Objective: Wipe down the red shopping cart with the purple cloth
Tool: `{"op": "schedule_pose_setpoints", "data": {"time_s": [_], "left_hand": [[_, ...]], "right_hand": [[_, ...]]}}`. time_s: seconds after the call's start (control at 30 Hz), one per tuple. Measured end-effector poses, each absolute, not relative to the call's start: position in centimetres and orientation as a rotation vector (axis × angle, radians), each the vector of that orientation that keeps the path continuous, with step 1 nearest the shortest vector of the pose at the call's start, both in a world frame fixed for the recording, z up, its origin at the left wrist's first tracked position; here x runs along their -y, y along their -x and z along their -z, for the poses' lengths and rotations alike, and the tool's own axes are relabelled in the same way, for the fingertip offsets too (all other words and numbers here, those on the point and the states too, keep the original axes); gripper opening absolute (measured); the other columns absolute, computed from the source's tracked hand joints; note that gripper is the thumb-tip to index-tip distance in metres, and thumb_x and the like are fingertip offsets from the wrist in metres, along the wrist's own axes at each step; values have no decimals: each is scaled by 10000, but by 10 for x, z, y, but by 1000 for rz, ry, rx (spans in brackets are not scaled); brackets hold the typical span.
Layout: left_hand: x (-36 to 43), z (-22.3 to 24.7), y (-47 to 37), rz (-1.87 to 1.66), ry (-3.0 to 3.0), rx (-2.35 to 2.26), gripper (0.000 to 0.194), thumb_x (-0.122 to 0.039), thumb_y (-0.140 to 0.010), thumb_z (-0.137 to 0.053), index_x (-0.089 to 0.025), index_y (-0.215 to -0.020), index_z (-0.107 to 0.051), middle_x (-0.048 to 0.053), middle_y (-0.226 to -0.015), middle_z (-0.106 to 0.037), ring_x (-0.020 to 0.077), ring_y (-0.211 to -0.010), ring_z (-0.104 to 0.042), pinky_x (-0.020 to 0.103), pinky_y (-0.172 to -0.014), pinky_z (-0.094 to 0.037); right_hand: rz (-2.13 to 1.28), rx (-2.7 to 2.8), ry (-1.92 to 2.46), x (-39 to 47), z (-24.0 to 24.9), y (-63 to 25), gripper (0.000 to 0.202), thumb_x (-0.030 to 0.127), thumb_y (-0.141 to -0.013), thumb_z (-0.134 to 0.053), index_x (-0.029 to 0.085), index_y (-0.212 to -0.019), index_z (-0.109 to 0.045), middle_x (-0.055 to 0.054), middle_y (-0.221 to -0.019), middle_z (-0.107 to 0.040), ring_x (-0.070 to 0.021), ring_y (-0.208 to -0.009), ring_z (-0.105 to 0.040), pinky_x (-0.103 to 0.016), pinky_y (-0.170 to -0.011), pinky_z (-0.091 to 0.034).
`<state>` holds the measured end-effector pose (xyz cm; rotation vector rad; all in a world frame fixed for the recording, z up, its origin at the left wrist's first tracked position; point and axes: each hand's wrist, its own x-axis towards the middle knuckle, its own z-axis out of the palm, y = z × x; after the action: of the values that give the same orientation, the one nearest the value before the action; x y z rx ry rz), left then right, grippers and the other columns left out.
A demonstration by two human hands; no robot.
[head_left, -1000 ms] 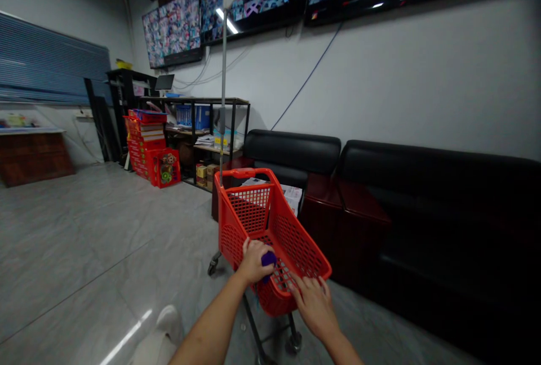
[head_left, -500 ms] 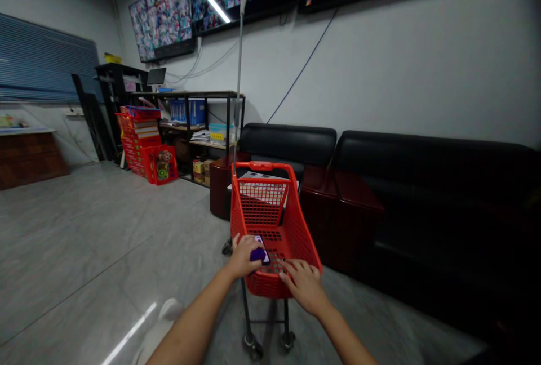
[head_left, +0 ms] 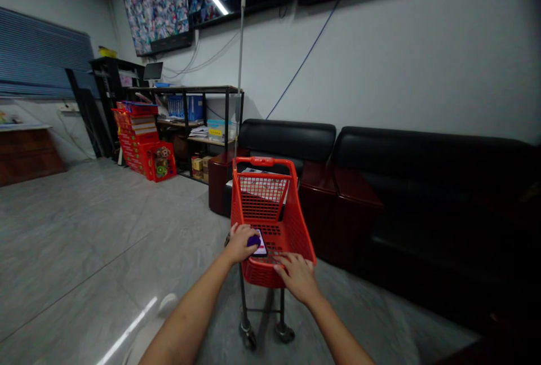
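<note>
A red plastic shopping cart point(head_left: 249, 272) with a mesh basket stands in front of me on a metal frame with wheels. A phone point(head_left: 261, 245) with a lit screen is in my left hand point(head_left: 240, 242), which is at the basket's left near corner. My fingers bend over the phone's left side. A purple patch shows by the fingertips; whether it is on the screen or a separate thing, I cannot tell. My right hand point(head_left: 298, 275) lies over the near rim, its fingers over the inner side and the thumb lower on the outer side. A thin pole point(head_left: 240, 72) rises at the cart's far left.
Black sofas point(head_left: 291, 139) with dark red wooden armrests point(head_left: 357, 185) line the wall ahead and right. Beyond the cart is a shelf unit point(head_left: 186, 90) with blue binders. Stacked red boxes point(head_left: 135, 145) stand left of it. Grey floor point(head_left: 97, 230) stretches to my left.
The cart and both hands sit slightly higher in view and a little further left. The phone has turned more upright. The cart's wheels have shifted and the background has moved up slightly.
</note>
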<state>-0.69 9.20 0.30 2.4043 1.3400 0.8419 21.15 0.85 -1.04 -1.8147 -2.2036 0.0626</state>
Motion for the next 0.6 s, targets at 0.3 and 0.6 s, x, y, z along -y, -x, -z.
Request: {"op": "schedule_pose_setpoints", "data": {"time_s": [0.3, 0.6], "left_hand": [[-41, 22, -19, -969, -2260, -1427, 358, -262, -766, -631, -333, -1118, -633, -6, -1177, -664, 232, -1308, -429, 499, -1177, -96], [-51, 4, -8, -896, -2350, -1556, 268, -281, -808, -625, -307, -1074, -622, 5, -1164, -657, 225, -1274, -471, 520, -1176, -89]], "right_hand": [[55, 2198, 1829, -4, 9, -220, 403, 498, -966, -388, 335, -1229, -646, -55, -1278, -615, -238, -1124, -545, -390, -937, -348], [134, 2140, 1936, -1, 13, -188, 473, 511, -970, -358, 253, -1251, -638, -124, -1164, -662, -251, -1051, -585, -381, -902, -341]]}}
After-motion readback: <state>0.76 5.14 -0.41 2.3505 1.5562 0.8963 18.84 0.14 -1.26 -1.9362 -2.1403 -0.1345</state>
